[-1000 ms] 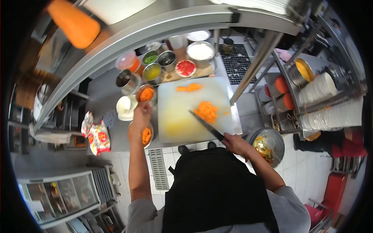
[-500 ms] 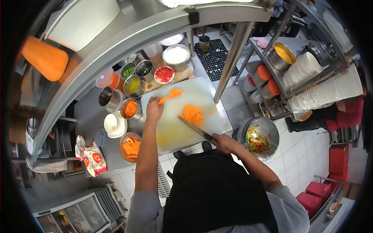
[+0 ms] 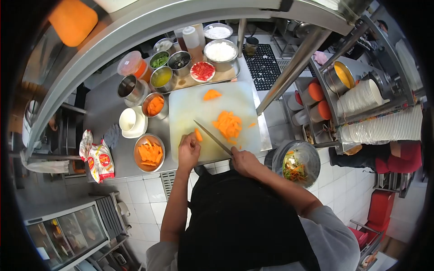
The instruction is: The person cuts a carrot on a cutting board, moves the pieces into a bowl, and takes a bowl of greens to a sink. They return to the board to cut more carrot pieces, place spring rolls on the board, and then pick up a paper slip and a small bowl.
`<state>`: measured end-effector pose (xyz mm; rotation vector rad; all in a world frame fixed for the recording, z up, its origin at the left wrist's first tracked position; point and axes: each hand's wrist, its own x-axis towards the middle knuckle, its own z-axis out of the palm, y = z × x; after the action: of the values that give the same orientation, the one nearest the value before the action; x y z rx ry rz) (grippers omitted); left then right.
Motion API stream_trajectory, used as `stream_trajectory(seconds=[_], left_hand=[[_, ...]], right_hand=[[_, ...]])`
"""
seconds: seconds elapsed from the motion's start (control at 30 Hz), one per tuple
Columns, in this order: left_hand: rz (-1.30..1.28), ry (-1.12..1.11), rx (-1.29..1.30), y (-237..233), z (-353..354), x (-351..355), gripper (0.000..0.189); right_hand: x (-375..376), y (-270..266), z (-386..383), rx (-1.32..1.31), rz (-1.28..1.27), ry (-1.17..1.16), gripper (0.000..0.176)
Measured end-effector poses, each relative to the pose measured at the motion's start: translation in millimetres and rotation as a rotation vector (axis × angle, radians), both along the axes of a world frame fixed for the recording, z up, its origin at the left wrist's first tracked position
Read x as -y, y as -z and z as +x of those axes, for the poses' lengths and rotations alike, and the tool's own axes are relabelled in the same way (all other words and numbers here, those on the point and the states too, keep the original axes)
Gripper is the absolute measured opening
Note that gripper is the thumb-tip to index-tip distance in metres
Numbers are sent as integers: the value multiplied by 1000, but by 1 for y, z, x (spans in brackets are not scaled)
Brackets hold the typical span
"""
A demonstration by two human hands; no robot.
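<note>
A white cutting board point(image 3: 194, 113) lies on the steel counter. My left hand point(image 3: 189, 150) holds a small orange carrot piece point(image 3: 198, 135) down on the board's near edge. My right hand point(image 3: 242, 161) grips the handle of a long knife point(image 3: 211, 137), whose blade slants across the board just right of that piece. A pile of chopped carrot point(image 3: 228, 124) sits in the board's middle, and a lone carrot piece point(image 3: 211, 95) lies near its far edge.
Left of the board stand a bowl of carrot chunks point(image 3: 149, 152), a smaller carrot bowl point(image 3: 154, 105) and a white cup point(image 3: 128, 120). Several tubs of garnishes point(image 3: 202, 71) line the back. A bowl of mixed salad point(image 3: 295, 166) is at the right. Stacked white bowls point(image 3: 384, 128) fill the right shelf.
My left hand came back from the board's far left corner to its near edge with a carrot piece. The knife moved left off the carrot pile toward that piece.
</note>
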<state>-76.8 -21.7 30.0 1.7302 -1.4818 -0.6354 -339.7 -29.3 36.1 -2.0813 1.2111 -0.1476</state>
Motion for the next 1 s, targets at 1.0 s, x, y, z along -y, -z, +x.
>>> stream_trajectory(seconds=[1.0], left_hand=[[-319, 104, 247, 24, 0, 13, 13]], right_hand=[[-19, -57, -10, -268, -106, -144, 25]])
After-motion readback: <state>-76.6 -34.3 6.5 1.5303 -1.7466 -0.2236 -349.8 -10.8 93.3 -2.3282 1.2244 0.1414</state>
